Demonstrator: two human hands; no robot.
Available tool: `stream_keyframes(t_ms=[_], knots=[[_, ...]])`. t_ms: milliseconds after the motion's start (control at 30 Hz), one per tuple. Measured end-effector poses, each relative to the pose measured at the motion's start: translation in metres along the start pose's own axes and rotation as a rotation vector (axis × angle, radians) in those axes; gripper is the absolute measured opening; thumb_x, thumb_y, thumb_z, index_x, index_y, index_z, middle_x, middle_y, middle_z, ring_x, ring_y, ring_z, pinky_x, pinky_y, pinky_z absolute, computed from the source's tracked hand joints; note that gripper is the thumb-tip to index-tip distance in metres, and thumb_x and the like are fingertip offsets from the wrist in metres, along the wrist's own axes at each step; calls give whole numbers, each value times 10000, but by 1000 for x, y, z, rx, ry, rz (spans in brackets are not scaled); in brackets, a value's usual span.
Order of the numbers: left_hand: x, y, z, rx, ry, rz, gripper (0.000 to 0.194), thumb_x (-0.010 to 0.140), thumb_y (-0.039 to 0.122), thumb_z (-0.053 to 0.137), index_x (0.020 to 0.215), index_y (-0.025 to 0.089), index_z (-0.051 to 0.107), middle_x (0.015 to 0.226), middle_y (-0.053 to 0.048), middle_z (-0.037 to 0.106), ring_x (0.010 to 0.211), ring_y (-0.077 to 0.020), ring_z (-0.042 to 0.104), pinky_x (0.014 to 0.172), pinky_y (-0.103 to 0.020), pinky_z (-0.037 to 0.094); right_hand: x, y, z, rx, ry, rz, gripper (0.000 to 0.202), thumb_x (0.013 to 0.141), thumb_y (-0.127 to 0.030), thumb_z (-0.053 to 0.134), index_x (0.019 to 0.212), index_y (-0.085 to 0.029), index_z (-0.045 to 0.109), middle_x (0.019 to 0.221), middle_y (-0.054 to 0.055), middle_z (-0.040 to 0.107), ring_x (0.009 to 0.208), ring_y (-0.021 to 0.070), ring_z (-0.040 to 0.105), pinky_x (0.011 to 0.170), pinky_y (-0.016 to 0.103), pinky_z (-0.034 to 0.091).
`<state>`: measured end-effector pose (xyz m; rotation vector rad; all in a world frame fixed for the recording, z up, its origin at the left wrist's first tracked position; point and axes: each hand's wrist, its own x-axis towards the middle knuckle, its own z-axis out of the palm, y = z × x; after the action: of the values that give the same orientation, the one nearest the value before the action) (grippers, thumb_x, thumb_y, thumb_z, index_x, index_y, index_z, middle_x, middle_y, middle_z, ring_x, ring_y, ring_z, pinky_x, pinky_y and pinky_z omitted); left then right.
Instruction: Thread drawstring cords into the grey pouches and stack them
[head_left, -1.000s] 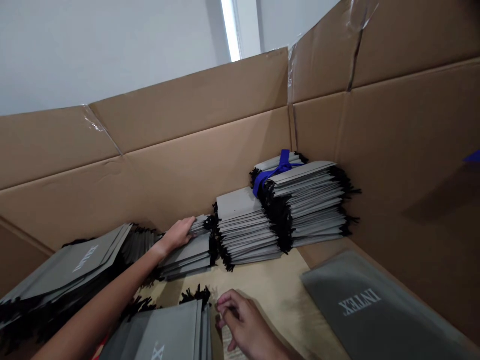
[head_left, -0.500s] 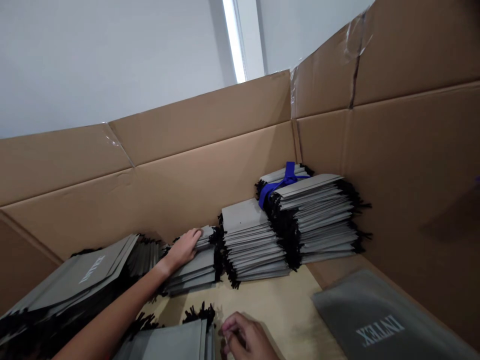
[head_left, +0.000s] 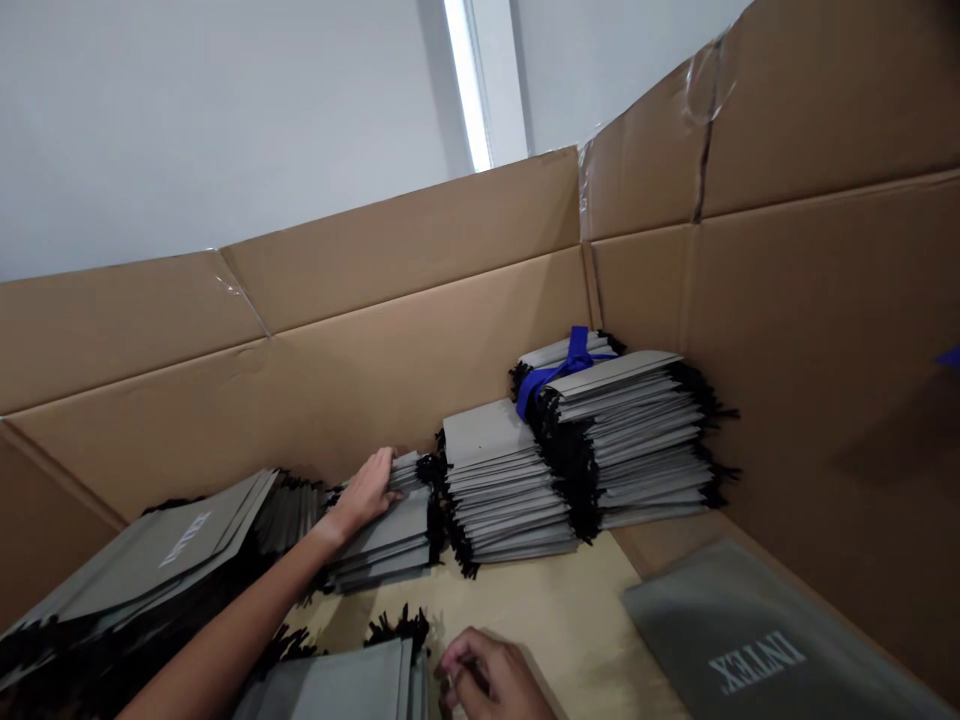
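My left hand (head_left: 367, 490) reaches to a stack of flat grey fabric bags (head_left: 409, 525) with black cord-like ends by the cardboard wall. Its fingers go over the upper back part of that stack, and the thumb rests lower on the front, closed on the top bags. Low in the view, my right hand (head_left: 501, 682) is curled with thumb and fingertips together; whatever is between them, if anything, cannot be made out. Just left of it stands another group of grey bags (head_left: 330, 685), cut off by the bottom edge.
Tall cardboard walls (head_left: 420, 300) enclose the space. Right of my left hand are a grey stack (head_left: 506, 500) and a higher one (head_left: 645, 440) with a blue strap (head_left: 559, 370). A bag printed INTEX (head_left: 757, 630) lies at right; printed bags (head_left: 172, 545) pile up at left.
My left hand has shifted slightly up and left, its fingers now at the back of the stack and the thumb apart from them. My right hand stays nearly still.
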<state>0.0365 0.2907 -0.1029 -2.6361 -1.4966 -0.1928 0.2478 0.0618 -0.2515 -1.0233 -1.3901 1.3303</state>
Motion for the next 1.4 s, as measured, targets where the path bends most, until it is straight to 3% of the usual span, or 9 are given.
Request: stream_keyframes(t_ms=[100,267,433,567,800,933,1067,1233,1400], knots=[[-10,5,2,14,-4,14,393,845,157,668,1216,219,557,1238,-136,652,1220,-334,637,1040,-432,509,-2,-1,1,-6,19,-7,216,891,-409,551,871,-216,646,821,65,737,746,242,784,669,295,518],[-19,11,5,47,-63,65,393,759,38,614,1115,204,593,1277,-154,668,1276,-362,619,1086,-475,489,-5,-6,0,-26,36,-5,209,889,-389,540,869,-215,655,816,65,742,768,253,778,700,307,527],[-8,8,4,42,-77,66,486,760,100,654,1231,205,598,1382,-155,638,1337,-348,598,1137,-463,473,-6,-8,1,-39,39,9,218,882,-389,524,866,-215,653,842,76,744,791,255,774,718,310,529],[2,9,1,55,-107,22,521,735,159,708,1246,200,615,1306,-156,678,1273,-374,644,1093,-473,499,-5,-5,2,-35,37,8,245,885,-420,529,879,-214,662,816,75,742,775,252,768,699,302,522],[-6,24,-4,83,-100,-51,544,821,154,705,1339,177,540,1343,-156,652,1302,-315,625,1094,-400,488,-5,-7,1,-70,42,8,249,891,-408,518,876,-220,681,785,64,754,792,252,764,752,313,526],[-7,32,-5,141,-147,-99,404,881,172,734,1269,146,625,1319,-158,684,1268,-310,654,1091,-427,506,-2,-2,1,-7,0,17,317,865,-512,519,873,-220,642,824,72,746,769,254,788,702,303,530],[-4,44,-8,220,-177,-149,354,993,335,732,1299,171,669,1349,-111,694,1226,-290,677,1060,-519,557,-2,-1,-2,13,-33,33,360,857,-564,518,863,-221,628,792,62,733,786,257,794,704,307,556],[2,68,-33,299,-121,-233,372,1019,378,712,1330,179,668,1345,-108,697,1169,-275,705,1005,-511,605,-7,-5,-4,39,-78,122,493,819,-698,546,917,-226,650,881,88,747,862,304,784,450,276,521],[-3,104,-89,347,8,-272,341,1021,365,709,1300,173,676,1318,-99,704,1168,-272,700,1009,-510,597,-14,-12,-6,68,-79,141,518,781,-723,582,896,-226,672,1002,116,776,1004,343,782,428,265,534]])
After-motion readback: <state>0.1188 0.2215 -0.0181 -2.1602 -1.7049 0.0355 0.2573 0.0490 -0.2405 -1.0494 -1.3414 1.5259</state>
